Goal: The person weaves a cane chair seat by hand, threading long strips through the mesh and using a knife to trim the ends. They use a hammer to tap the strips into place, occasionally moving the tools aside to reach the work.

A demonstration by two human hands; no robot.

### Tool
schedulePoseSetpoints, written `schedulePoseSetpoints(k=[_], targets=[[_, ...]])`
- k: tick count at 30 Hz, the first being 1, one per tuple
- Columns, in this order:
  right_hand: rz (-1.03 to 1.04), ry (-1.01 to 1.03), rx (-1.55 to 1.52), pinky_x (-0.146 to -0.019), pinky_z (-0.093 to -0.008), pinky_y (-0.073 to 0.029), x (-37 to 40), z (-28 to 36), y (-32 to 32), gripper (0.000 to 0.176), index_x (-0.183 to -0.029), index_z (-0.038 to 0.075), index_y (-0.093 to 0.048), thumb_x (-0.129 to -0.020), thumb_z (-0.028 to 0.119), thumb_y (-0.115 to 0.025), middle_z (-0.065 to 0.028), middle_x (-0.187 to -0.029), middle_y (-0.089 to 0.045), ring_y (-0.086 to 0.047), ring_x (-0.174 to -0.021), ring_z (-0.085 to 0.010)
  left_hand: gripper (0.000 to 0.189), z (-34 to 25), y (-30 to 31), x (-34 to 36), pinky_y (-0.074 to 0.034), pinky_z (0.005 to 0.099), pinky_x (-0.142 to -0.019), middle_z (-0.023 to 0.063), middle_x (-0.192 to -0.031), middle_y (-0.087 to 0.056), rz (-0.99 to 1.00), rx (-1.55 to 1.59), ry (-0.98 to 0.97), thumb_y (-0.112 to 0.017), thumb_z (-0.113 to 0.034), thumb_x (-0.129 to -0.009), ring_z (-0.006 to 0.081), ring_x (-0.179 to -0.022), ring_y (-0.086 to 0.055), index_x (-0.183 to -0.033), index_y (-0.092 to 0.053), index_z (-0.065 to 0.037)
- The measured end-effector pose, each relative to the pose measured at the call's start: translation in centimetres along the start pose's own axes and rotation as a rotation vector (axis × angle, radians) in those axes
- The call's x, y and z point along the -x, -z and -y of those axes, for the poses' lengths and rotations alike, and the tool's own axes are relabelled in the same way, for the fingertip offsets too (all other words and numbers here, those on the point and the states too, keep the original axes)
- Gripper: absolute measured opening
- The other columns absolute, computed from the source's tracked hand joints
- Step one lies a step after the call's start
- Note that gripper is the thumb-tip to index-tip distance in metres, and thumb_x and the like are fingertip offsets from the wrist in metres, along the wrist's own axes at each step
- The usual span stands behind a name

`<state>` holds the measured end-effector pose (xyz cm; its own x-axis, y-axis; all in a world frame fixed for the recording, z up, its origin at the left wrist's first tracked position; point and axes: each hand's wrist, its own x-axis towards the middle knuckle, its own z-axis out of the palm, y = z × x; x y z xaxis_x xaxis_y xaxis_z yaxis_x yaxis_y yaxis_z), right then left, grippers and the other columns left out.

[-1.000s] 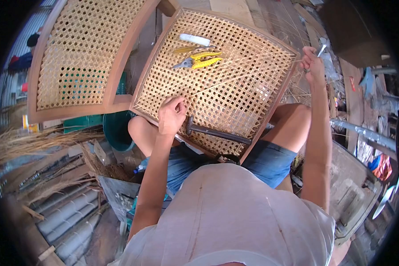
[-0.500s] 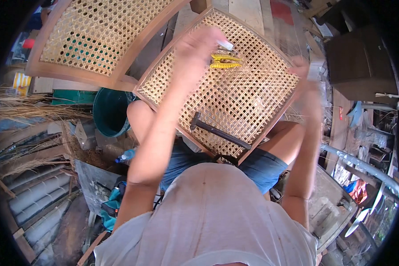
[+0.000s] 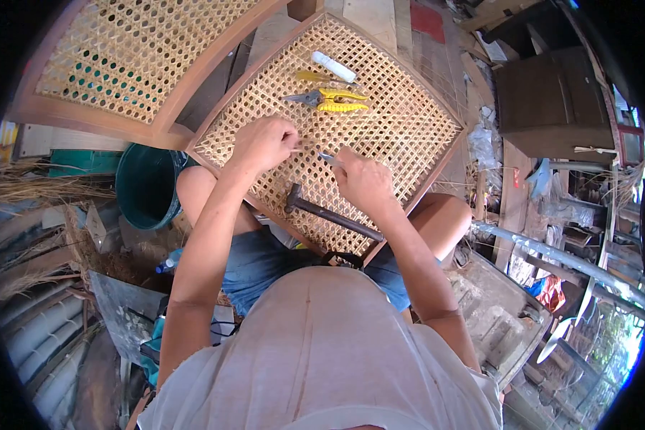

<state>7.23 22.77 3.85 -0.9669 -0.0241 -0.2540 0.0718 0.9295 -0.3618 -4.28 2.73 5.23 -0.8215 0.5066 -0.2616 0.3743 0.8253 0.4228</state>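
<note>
Biggest item: cane seat [image 3: 408,136], wood-framed, woven mesh, set diagonally in front of the seated person, near corner at the lap, 1 knee near each of the 2 lower sides. Cane chair back [image 3: 143,54] at upper left, also wood-framed, its lower end by the seat's left corner. Dark wooden cabinet [image 3: 537,97] at upper right, well apart from the seat. Green bucket [image 3: 145,188] left of the seat, open end up, just beside the left knee.

2 hands over the seat, near each other, not touching. Left hand [image 3: 264,143]: above the left part of the mesh, fingers curled, thumb and index closed in a pinch on a thin pale strand [image 3: 302,150]. Right hand [image 3: 365,183]: closed around a slim metal tool [image 3: 329,158], tip out past the fingers toward the left hand; rest of the tool hidden in the grip.

Hammer [image 3: 337,218] lies on the near part of the seat, below the hands. Head at left, dark handle angled down to the near right frame edge. Snips [image 3: 330,99], yellow handles, lie on the mesh beyond the hands, handles spread, blades pointing left. White tube [image 3: 334,66] lies farther up the mesh, angled. Between tube and snips: 1 thin yellowish piece [image 3: 315,76], flat on the mesh; can't tell what it is.
</note>
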Motion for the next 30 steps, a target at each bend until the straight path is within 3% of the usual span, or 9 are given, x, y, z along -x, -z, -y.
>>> schedulePoseSetpoints(k=[2,5,9,14,17,23,26,30], targets=[[0.009,0.043,0.09,-0.078,-0.0475,-0.06,-1.0,0.4,0.7,0.017,-0.099,0.003,-0.068,-0.092,0.015,-0.059,-0.0207,-0.092,-0.075,-0.076,-0.086,-0.0366,0.018,1.2,-1.2,0.1,-0.055,0.0428,-0.085,0.0106,-0.101,-0.075,-0.015,0.06,0.016,-0.068,-0.027,-0.089,0.0303,-0.097,-0.072,-0.096,-0.08,-0.014],[0.153,0.039,0.222,-0.081,-0.0455,-0.06,-2.3,2.3,2.1,0.017,-0.1,0.004,-0.069,-0.089,0.012,-0.059,-0.0204,-0.096,-0.075,-0.076,-0.091,-0.0343,0.02,2.2,-1.9,-0.1,-0.056,0.0429,-0.084,0.0133,-0.1,-0.076,-0.054,0.159,0.03,-0.071,-0.026,-0.086,0.0319,-0.094,-0.072,-0.095,-0.08,-0.011],[0.154,0.075,0.256,-0.082,-0.0452,-0.06,-3.5,3.1,1.4,0.018,-0.099,0.005,-0.071,-0.089,0.013,-0.059,-0.0202,-0.098,-0.076,-0.076,-0.092,-0.0329,0.02,1.8,-1.6,-0.3,-0.057,0.0427,-0.081,0.0144,-0.096,-0.076,-0.079,0.095,0.011,-0.073,-0.026,-0.083,0.0319,-0.091,-0.073,-0.092,-0.079,-0.01],[0.084,-0.04,0.021,-0.085,-0.046,-0.059,-3.4,1.6,-0.3,0.021,-0.101,0.004,-0.072,-0.088,0.019,-0.063,-0.0198,-0.099,-0.076,-0.075,-0.097,-0.0345,0.018,0.3,-1.0,-0.5,-0.057,0.0422,-0.079,0.0137,-0.094,-0.076,-0.038,0.009,0.026,-0.073,-0.025,-0.08,0.032,-0.089,-0.073,-0.089,-0.079,-0.01],[0.133,0.001,0.037,-0.087,-0.0472,-0.059,-3.9,1.2,0.2,0.023,-0.102,0.005,-0.072,-0.088,0.021,-0.062,-0.0204,-0.099,-0.075,-0.074,-0.099,-0.0355,0.017,-0.1,-1.0,-0.8,-0.057,0.0421,-0.079,0.0127,-0.092,-0.076,-0.068,-0.012,0.015,-0.071,-0.023,-0.079,0.0314,-0.091,-0.073,-0.089,-0.079,-0.011],[0.189,0.02,-0.028,-0.091,-0.0474,-0.058,-5.2,0.3,0.9,0.026,-0.104,0.003,-0.073,-0.089,0.022,-0.063,-0.0207,-0.103,-0.075,-0.073,-0.102,-0.0355,0.02,3.8,-3.3,-2.3,-0.056,0.0402,-0.08,0.0126,-0.097,-0.075,-0.01,0.127,-0.045,-0.077,-0.026,-0.085,0.0297,-0.09,-0.073,-0.093,-0.079,-0.008],[0.192,0.001,0.013,-0.091,-0.0462,-0.058,-5.1,1.5,2.0,0.026,-0.104,0.002,-0.073,-0.088,0.019,-0.063,-0.0195,-0.105,-0.075,-0.073,-0.103,-0.0344,0.021,4.4,-3.5,-2.7,-0.055,0.036,-0.077,0.012,-0.091,-0.074,0.063,0.248,0.001,-0.082,-0.022,-0.086,0.0234,-0.082,-0.072,-0.097,-0.079,-0.005],[0.128,0.025,0.119,-0.087,-0.0463,-0.059,-4.7,2.5,1.7,0.022,-0.1,0.004,-0.075,-0.089,0.02,-0.064,-0.0197,-0.105,-0.075,-0.074,-0.101,-0.0347,0.019,4.7,-4.2,-2.6,-0.054,0.0338,-0.077,0.0111,-0.09,-0.074,0.048,0.343,-0.016,-0.082,-0.018,-0.086,0.0187,-0.082,-0.07,-0.098,-0.079,-0.004]])
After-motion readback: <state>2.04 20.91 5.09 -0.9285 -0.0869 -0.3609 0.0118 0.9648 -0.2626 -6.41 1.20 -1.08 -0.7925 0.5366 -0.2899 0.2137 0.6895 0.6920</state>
